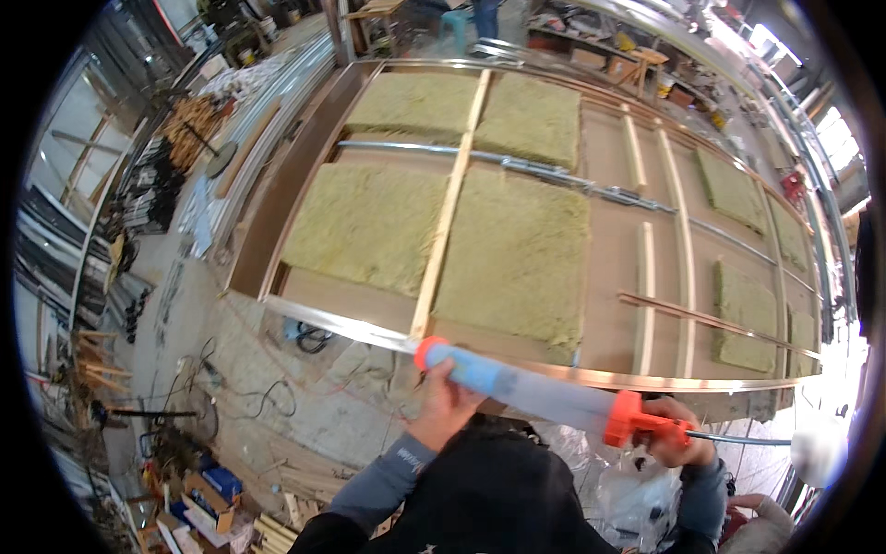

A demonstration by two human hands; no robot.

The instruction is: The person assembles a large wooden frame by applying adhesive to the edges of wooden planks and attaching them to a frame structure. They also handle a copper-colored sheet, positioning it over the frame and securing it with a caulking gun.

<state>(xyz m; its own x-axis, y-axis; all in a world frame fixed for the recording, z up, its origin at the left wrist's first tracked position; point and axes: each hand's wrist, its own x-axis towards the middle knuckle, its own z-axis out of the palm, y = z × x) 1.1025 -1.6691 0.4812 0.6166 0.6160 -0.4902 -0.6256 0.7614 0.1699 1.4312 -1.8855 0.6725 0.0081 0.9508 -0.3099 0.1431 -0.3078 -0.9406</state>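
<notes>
A caulking gun (554, 397) with a translucent barrel and orange end caps lies across in front of me, its front end to the left. Something blue shows inside the front of the barrel. My left hand (445, 406) is wrapped round that front part from below. At the other end my right hand (678, 436) grips the orange handle, and the rod sticks out to the right past it. Just beyond the gun is a large panel frame (341, 323) with a metal near edge. Yellowish insulation slabs (512, 249) lie inside it, split by a wooden batten (452, 203).
Bare wood strips (683, 249) and a metal rod (397, 148) cross the panel. Cables (277, 397) trail over the concrete floor at left. Cardboard boxes (208, 503) stand lower left, clear plastic sheeting (628, 494) lower right. Another person's arm (761, 517) shows lower right.
</notes>
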